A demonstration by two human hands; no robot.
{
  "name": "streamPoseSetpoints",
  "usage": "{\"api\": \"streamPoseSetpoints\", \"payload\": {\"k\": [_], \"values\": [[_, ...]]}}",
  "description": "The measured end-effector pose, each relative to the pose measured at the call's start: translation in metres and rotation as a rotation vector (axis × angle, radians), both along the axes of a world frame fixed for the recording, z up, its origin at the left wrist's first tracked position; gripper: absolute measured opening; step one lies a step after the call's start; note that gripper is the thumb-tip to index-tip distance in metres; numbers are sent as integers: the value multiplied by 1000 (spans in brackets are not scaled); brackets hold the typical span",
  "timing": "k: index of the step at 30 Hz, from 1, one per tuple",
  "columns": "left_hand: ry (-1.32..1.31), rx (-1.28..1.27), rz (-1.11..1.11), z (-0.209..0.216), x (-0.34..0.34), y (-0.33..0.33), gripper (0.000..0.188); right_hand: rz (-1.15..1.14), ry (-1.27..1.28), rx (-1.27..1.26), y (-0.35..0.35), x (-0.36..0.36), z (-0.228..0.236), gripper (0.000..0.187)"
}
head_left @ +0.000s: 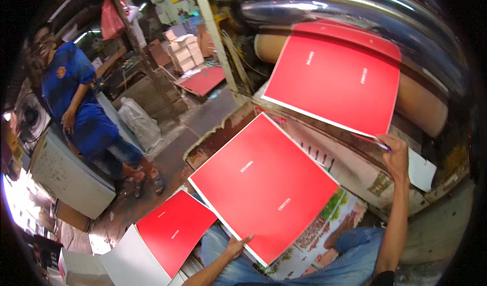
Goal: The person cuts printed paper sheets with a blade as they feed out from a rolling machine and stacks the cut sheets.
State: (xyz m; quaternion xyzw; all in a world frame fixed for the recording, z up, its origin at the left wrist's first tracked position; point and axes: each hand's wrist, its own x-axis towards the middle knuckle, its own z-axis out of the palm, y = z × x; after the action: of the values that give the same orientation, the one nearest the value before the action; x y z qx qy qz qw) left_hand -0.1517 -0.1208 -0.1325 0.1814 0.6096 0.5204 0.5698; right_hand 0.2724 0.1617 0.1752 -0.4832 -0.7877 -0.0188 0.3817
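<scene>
My left hand pinches the near edge of a red printed sheet with white margins, thumb on top. That sheet lies tilted over my lap and a picture-printed surface. My right hand is closed around a slim tool with a purple part, too small to name. It is beside the near right corner of a second red sheet. The far end of this sheet lies under large shiny metal rollers. Another red sheet tops a stack at my left.
A white sheet curves off the left stack. A metal machine frame stands between me and the rollers. A white scrap hangs at right. Across the floor, a person in blue stands near a white sack and stacked blocks.
</scene>
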Motion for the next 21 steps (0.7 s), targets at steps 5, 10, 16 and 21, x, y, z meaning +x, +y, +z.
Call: {"api": "streamPoseSetpoints", "payload": {"k": [5,10,16,21], "values": [[-91,105,97,-43,5,54,43,5,8,-45,-16,-3,-7,35],[177,-91,3,-75,11,121,52,11,10,-81,-27,0,-16,28],[665,-210,227,-75,19,141,115,98,40,-217,-19,-6,-23,23],[1177,-401,-441,-53,104,129,158,135,-102,-357,-28,-7,-10,18]]}}
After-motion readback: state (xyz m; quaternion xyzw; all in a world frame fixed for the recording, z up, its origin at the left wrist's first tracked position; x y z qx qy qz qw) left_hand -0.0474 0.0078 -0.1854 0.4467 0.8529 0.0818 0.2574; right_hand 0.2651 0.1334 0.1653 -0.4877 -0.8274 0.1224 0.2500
